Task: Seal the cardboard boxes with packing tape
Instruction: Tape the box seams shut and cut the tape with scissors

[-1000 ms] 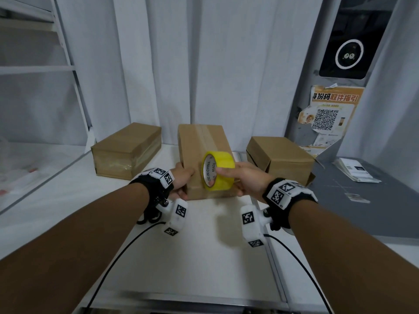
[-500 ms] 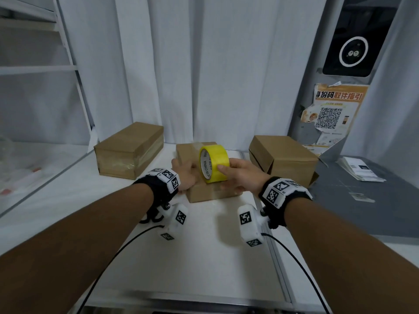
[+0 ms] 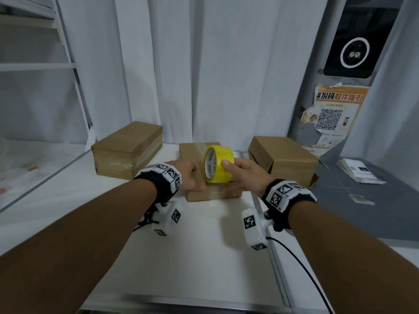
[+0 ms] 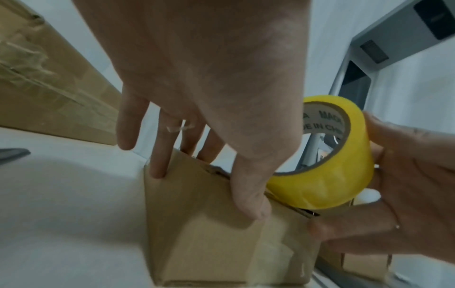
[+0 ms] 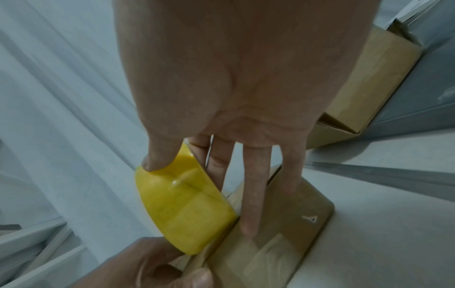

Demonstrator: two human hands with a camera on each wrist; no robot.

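middle box (image 3: 204, 177) lies flat on the white table (image 3: 192, 257), dead centre, between the two hands. the left hand (image 3: 188, 175) is on its 9 o'clock side: in the left wrist view the fingers (image 4: 160, 152) run down the box's side, slightly spread and nearly straight, while the thumb (image 4: 251, 191) presses the top face by the flap seam. it braces the box, no real curl round it.

the right hand (image 3: 244, 173) has the tape (image 3: 218, 164), a yellow roll standing on edge on top of the box, core facing 9 o'clock with "made in china" printed inside. thumb on the roll's top, first fingers behind it, clamped on the roll; in the right wrist view the other fingers (image 5: 253, 194) reach straight down onto the box top beside it. a clear strip of tape shines on the near end of the box.

at 10 o'clock from the middle box sits the left box (image 3: 127, 150), well apart, with clear tape wrinkled across its near end. at 2 o'clock sits the right box (image 3: 283, 155), near the table's edge, a flap showing on its left side. behind everything hang white curtains (image 3: 204, 64). at 1 o'clock, high up, a dark panel (image 3: 353, 41) with a white ring, an orange poster (image 3: 335, 109) with a qr code under it. papers (image 3: 358, 171) lie on a grey surface at 3 o'clock.
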